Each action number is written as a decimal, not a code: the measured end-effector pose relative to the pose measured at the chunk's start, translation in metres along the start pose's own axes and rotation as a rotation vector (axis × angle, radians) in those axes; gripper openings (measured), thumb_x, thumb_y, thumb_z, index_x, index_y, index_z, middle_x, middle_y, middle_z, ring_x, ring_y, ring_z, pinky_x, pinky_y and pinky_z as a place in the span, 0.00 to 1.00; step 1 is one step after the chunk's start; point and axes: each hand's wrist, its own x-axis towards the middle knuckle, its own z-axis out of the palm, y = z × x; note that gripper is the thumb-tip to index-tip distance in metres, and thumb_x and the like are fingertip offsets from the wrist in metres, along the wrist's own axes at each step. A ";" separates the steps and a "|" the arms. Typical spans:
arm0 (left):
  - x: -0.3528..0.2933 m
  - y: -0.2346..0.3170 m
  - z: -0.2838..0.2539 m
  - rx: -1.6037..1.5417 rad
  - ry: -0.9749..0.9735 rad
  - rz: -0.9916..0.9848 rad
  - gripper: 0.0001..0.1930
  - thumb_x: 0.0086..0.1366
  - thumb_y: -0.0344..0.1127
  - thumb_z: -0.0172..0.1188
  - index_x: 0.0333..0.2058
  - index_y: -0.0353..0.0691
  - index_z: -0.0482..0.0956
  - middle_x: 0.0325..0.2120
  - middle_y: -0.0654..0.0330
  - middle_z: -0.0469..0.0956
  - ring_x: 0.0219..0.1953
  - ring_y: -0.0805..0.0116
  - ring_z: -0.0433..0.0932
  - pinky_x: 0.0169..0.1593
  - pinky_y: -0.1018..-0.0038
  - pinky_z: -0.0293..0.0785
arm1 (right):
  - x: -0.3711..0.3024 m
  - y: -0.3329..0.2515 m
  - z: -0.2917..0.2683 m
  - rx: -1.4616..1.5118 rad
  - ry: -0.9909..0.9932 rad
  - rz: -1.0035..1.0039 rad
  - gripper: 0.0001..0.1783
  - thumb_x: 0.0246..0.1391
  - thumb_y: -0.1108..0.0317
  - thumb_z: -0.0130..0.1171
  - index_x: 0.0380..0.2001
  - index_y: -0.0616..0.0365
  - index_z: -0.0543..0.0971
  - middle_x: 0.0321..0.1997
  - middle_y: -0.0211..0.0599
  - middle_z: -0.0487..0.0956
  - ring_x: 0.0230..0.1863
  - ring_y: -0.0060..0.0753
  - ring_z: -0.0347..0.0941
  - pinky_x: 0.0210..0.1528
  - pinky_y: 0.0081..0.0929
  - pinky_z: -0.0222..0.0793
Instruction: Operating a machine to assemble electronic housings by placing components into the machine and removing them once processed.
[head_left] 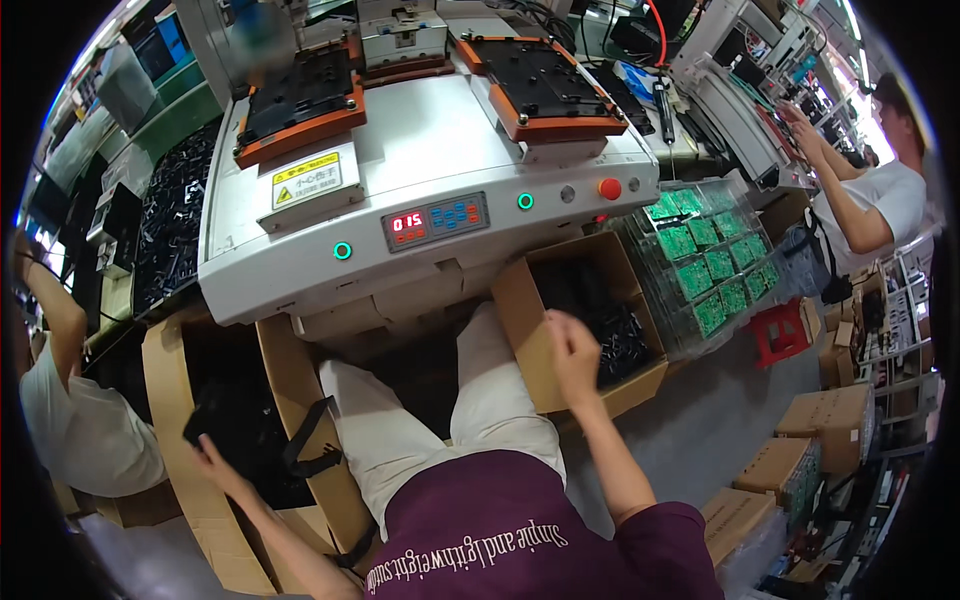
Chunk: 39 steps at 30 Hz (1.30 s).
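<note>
My left hand (222,472) is down at the open cardboard box (168,400) on my left. Its fingers grip a dark black plastic part (205,424) whose exact shape blends into the black pieces in that box. Over the near left edge of the cardboard box (533,350) on my right, my right hand (575,362) is closed with thumb and fingertips together. Whatever it may pinch is too small to make out. Several small black parts (622,340) fill the bottom of that right box.
A white machine (430,150) with a lit panel and two orange-edged black fixtures (545,85) stands ahead. Clear trays of green circuit boards (712,255) lie at right. A bin of black parts (178,215) is at left. People work on both sides.
</note>
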 end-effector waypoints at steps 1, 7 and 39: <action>-0.002 0.035 0.001 -0.197 0.075 -0.106 0.25 0.70 0.41 0.52 0.57 0.28 0.64 0.49 0.50 0.71 0.49 0.63 0.71 0.56 0.71 0.65 | 0.008 0.013 -0.019 0.014 0.028 0.113 0.12 0.61 0.69 0.51 0.43 0.62 0.78 0.38 0.41 0.82 0.39 0.31 0.78 0.42 0.25 0.71; -0.019 0.089 0.022 -1.737 -0.621 -0.546 0.23 0.69 0.34 0.45 0.61 0.33 0.58 0.23 0.63 0.60 0.22 0.73 0.59 0.27 0.79 0.59 | 0.039 0.088 -0.081 -0.200 0.022 0.173 0.13 0.62 0.65 0.51 0.42 0.60 0.79 0.36 0.42 0.81 0.36 0.38 0.78 0.40 0.30 0.71; -0.259 0.179 0.146 -1.637 -1.848 -1.898 0.29 0.71 0.47 0.38 0.63 0.32 0.55 0.21 0.61 0.63 0.19 0.74 0.58 0.25 0.79 0.58 | 0.002 -0.105 0.018 0.384 -0.640 -0.437 0.14 0.42 0.81 0.65 0.35 0.58 0.82 0.36 0.37 0.80 0.42 0.36 0.76 0.47 0.31 0.67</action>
